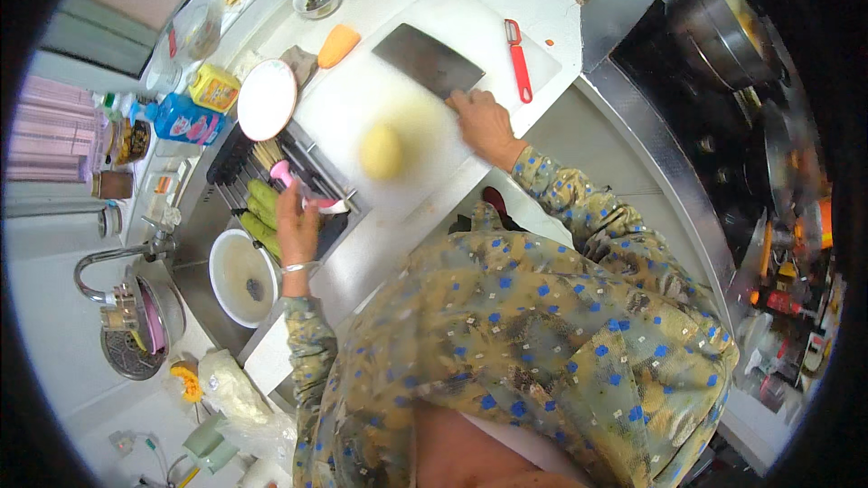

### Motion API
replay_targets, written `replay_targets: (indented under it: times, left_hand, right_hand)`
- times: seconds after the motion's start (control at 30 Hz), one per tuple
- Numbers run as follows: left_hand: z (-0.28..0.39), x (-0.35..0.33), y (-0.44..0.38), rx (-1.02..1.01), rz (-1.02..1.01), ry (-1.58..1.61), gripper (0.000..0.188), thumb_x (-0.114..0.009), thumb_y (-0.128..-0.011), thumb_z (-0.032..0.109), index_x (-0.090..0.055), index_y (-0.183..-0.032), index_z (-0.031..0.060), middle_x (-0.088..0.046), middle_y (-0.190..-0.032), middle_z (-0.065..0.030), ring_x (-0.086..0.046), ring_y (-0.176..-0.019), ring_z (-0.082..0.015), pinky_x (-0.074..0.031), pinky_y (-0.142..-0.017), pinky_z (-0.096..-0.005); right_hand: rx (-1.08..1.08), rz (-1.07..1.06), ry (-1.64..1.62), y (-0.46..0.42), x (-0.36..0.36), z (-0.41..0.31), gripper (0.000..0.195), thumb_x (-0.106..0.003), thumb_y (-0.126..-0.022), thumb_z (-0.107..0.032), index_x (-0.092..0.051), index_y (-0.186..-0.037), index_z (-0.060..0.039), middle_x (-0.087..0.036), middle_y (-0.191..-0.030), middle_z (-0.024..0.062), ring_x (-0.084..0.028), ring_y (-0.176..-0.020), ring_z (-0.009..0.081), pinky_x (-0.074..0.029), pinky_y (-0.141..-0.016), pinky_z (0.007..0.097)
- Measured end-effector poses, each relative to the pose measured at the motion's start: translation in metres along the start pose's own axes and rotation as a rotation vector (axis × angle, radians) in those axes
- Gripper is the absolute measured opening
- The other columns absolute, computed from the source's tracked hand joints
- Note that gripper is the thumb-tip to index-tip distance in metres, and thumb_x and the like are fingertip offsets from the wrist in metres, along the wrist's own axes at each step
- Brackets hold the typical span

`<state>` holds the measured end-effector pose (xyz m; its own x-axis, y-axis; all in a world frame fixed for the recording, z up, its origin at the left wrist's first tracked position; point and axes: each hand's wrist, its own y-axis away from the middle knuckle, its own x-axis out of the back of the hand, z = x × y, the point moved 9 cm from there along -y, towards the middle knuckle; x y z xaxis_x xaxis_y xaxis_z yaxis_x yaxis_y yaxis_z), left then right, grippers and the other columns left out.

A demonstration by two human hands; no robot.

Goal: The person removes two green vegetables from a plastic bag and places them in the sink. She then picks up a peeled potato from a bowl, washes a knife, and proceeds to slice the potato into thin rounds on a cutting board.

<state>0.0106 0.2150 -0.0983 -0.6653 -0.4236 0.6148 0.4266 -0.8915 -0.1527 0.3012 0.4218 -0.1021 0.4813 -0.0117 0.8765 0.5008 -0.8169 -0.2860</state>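
Note:
My right hand (pixel 485 123) is closed around the handle end of a cleaver, whose broad dark blade (pixel 428 61) lies flat over the white cutting board (pixel 339 105). A peeled potato (pixel 381 152), blurred, is on the board to the left of that hand. My left hand (pixel 297 224) is over the sink's edge, beside a brush with a pink handle (pixel 281 171). Whether its fingers touch the brush is unclear. Just right of the fingers lies a white and pink object (pixel 329 205). Several green gourd-like vegetables (pixel 261 213) rest behind the left hand.
A red peeler (pixel 519 64) lies on the board's right side, and a peeled carrot piece (pixel 338 45) at its far left edge. A white plate (pixel 267 100) leans beside the rack. In the sink stands a white basin (pixel 244 278) of water. A stove with a pot (pixel 722 37) is at right.

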Motion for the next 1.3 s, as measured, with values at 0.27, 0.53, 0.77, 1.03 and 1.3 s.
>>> replay_targets:
  times: [0.27,0.53,0.77,1.03,1.3]
  left_hand:
    - [0.054,-0.079,0.0,0.234,0.077,-0.369,0.062,-0.063,-0.08,0.027,-0.037,-0.127,-0.0056,-0.044,-0.121,-0.0239,-0.044,-0.109,-0.0353,-0.036,-0.092,-0.0395]
    - [0.037,-0.097,0.005,0.449,0.09,-0.158,0.06,-0.067,-0.078,0.023,-0.042,-0.128,0.0019,-0.048,-0.118,-0.017,-0.054,-0.096,-0.0236,-0.047,-0.076,-0.0316]
    - [0.028,-0.112,-0.03,0.386,-0.042,-0.022,0.068,-0.072,-0.074,0.024,-0.039,-0.127,-0.0027,-0.048,-0.12,-0.0217,-0.054,-0.102,-0.0266,-0.047,-0.083,-0.0343]
    - [0.013,-0.118,-0.035,0.33,-0.186,0.012,0.077,-0.071,-0.071,0.04,-0.041,-0.124,-0.0062,-0.052,-0.117,-0.0228,-0.05,-0.109,-0.0307,-0.037,-0.094,-0.0335]
    - [0.036,-0.141,-0.048,0.648,-0.101,0.15,0.082,-0.07,-0.071,0.041,-0.032,-0.126,-0.0057,-0.055,-0.106,-0.0219,-0.062,-0.084,-0.0268,-0.053,-0.059,-0.0321]
  right_hand:
    - [-0.117,0.054,-0.004,-0.021,0.044,0.093,0.037,-0.068,-0.069,-0.025,-0.053,-0.096,-0.0027,-0.05,-0.086,0.0145,-0.053,-0.076,0.0291,-0.046,-0.058,0.0401]
    - [-0.106,-0.029,0.157,-0.041,0.036,0.148,0.027,-0.047,-0.082,-0.009,-0.049,-0.108,-0.0016,-0.049,-0.086,0.0164,-0.056,-0.07,0.0275,-0.05,-0.055,0.0367]
    - [-0.065,-0.003,0.508,-0.139,0.027,0.266,0.024,-0.051,-0.077,-0.008,-0.057,-0.1,-0.0026,-0.057,-0.087,0.0165,-0.055,-0.081,0.0306,-0.047,-0.071,0.0394]
    - [0.177,-0.429,-0.177,-0.06,0.03,0.056,0.046,-0.056,-0.082,-0.038,-0.053,-0.114,-0.0059,-0.057,-0.096,0.0201,-0.058,-0.085,0.0359,-0.047,-0.071,0.043]
    - [0.175,-0.538,-0.102,-0.022,-0.037,0.022,0.064,-0.06,-0.076,-0.025,-0.032,-0.126,0.004,-0.056,-0.092,0.0267,-0.057,-0.08,0.0407,-0.046,-0.068,0.0488]
